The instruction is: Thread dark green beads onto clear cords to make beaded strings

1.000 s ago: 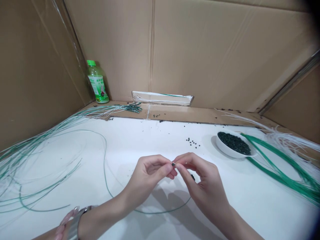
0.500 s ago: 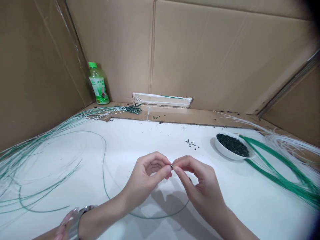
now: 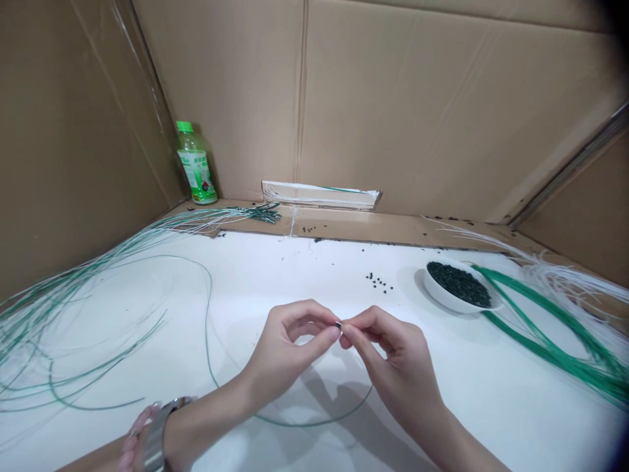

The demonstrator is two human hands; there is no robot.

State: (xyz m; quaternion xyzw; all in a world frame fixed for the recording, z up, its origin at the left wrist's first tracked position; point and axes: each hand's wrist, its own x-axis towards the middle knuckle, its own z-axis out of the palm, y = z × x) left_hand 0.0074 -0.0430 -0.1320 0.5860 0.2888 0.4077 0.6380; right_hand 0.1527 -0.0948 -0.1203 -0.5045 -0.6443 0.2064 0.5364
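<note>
My left hand [image 3: 295, 341] and my right hand [image 3: 398, 351] meet fingertip to fingertip above the white tabletop. Between them is a tiny dark bead [image 3: 339, 324] with a pale glint, mostly covered by the fingers. The left thumb and forefinger pinch this bead. The right thumb and forefinger are also closed, apparently on the end of a thin green cord [image 3: 314, 425]. That cord loops beneath both hands and rises behind the right one; its tip is too small to make out.
To the right stands a white bowl [image 3: 442, 298] of dark beads, beside a green cord coil [image 3: 545, 351] and white strands [image 3: 565, 275]. Loose beads [image 3: 378, 282] lie beyond my hands. Bundled cords [image 3: 98, 269] spread leftward; a green bottle [image 3: 197, 167] stands against the cardboard wall [image 3: 393, 98].
Both hands remain pinched together with only slight finger shifts; the right fingers sit a little closer over the bead. The whole view has shifted slightly.
</note>
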